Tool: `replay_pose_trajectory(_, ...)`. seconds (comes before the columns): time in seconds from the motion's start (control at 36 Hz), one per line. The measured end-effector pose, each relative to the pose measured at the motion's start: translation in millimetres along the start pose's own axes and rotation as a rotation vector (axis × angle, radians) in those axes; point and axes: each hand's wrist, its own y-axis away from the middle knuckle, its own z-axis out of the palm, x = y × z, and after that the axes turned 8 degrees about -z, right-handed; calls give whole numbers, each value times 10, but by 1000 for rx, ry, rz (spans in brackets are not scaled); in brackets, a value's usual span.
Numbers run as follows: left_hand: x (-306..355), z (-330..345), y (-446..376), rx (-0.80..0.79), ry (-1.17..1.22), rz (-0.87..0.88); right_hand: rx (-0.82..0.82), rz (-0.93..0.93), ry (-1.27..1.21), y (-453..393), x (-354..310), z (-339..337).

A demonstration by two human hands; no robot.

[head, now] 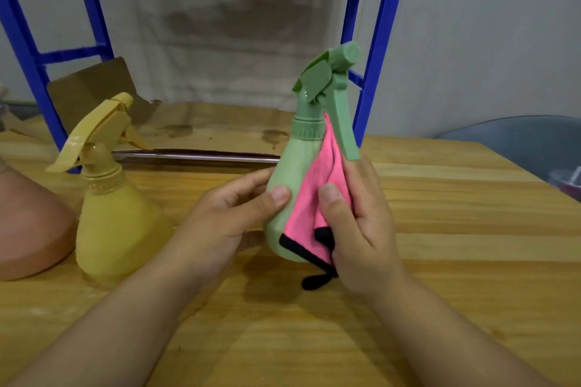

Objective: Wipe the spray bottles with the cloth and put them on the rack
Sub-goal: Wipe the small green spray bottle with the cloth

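Over the wooden surface (440,261): both hands were up in the middle of the shot, working on one bottle.
Green spray bottle (283,195): held just above the surface, not resting on it as far as I could tell. Long axis ran bottom to top with a lean, base low and toward the camera, spray head up and tipped to the right. Nozzle pointed up-right, and the trigger hung down on the right side.
Left hand (232,214): gripped the bottle's body from the left, thumb laid across the front, fingers curled round the back.
Right hand (355,223): pressed the pink cloth (311,207) against the bottle's right side, thumb on the cloth, fingers behind it reaching up to about the trigger tip.
Cloth: pink with a black edge, bunched between the right hand and the bottle, with a black loop dangling below.
Yellow spray bottle (116,220): stood upright on the surface off to the left, well apart from the hands, nozzle pointing lower-left.
Rack (377,72): blue frame with metal rails, just behind both bottles, with brown cardboard (204,126) lying on its lower level.
Far left: edge of a pinkish-brown rounded thing (28,223), couldn't tell what it was.
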Motion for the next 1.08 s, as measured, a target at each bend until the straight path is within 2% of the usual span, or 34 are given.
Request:
replay_pose_trajectory(0.08,15,11,2,68,45,-6,14,28,-97,-13,-8,-4)
replay_pose_trajectory(0.22,11,11,18,104,38,-11,12,177,-432,-44,-47,7)
replay_pose_trajectory(0.33,1,13,31,38,-3,8,41,188,-336,-31,-25,53)
replay_pose_trajectory(0.44,27,-10,45,-11,24,32,35,77,-220,-28,-32,24)
replay_pose_trajectory(0.58,-18,-30,36,37,66,22,30,213,-575,-52,-84,3)
replay_pose_trajectory(0.75,-25,-20,13,-18,-79,25,33,77,-146,-15,1,47)
replay_pose_trajectory(0.86,-18,-51,13,3,-28,60,5,-3,-15,-8,-11,45)
replay_pose_trajectory(0.97,-22,-60,-10,83,125,42,-12,-19,-58,-10,-13,28)
replay_pose_trajectory(1.08,-43,-55,-19,71,75,39,-15,95,-223,-23,-28,15)
